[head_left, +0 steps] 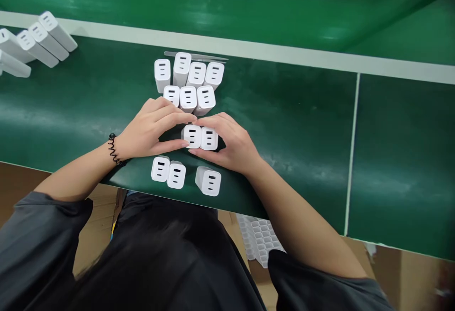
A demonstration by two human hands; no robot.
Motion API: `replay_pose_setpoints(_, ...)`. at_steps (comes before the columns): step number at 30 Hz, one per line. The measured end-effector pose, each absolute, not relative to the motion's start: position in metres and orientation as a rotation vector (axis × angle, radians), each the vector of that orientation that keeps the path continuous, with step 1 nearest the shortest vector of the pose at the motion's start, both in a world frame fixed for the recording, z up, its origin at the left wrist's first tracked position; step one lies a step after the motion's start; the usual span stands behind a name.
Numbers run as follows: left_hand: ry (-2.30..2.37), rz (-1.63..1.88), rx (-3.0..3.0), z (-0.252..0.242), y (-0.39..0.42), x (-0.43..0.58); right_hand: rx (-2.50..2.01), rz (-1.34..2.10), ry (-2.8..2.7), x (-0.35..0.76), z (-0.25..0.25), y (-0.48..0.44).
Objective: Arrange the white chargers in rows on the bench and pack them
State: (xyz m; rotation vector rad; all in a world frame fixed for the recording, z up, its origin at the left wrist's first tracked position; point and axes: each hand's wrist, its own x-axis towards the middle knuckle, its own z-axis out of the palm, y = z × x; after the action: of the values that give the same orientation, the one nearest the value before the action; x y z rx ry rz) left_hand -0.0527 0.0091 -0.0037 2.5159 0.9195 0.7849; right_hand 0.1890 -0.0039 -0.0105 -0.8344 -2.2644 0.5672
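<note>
The person's dark shirt (152, 249) lies nearest the camera, at the foot of the view. Beyond it, a pair of white chargers (205, 139) stands side by side on the green surface (284, 126), touching, port ends up. The right hand (232, 140) is closed around them, thumb on the near side and fingers on the far side. The left hand (151, 128) grips from the other side, thumb against the left charger; how hard it presses, I cannot tell.

Nearer the edge stand two chargers (176, 175) close together and a single charger (212, 183) apart from them. Just past the fingers is a cluster of seven chargers (188, 96), with a thin strip (209, 58) behind. More chargers (48, 41) sit far left.

Tall and narrow, they look easy to topple: a knuckle of the left hand brushing the cluster could tip several. Uneven pressure might make the held pair slide apart, and a forearm or sleeve could knock the front ones off the edge.
</note>
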Motion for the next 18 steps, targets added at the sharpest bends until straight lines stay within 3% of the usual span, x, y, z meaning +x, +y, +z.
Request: replay_pose_setpoints(18,0.703,0.778,2.558,0.0022,0.0101,-0.0583,-0.759,0.342,-2.261,0.1904,0.0006,-0.0104)
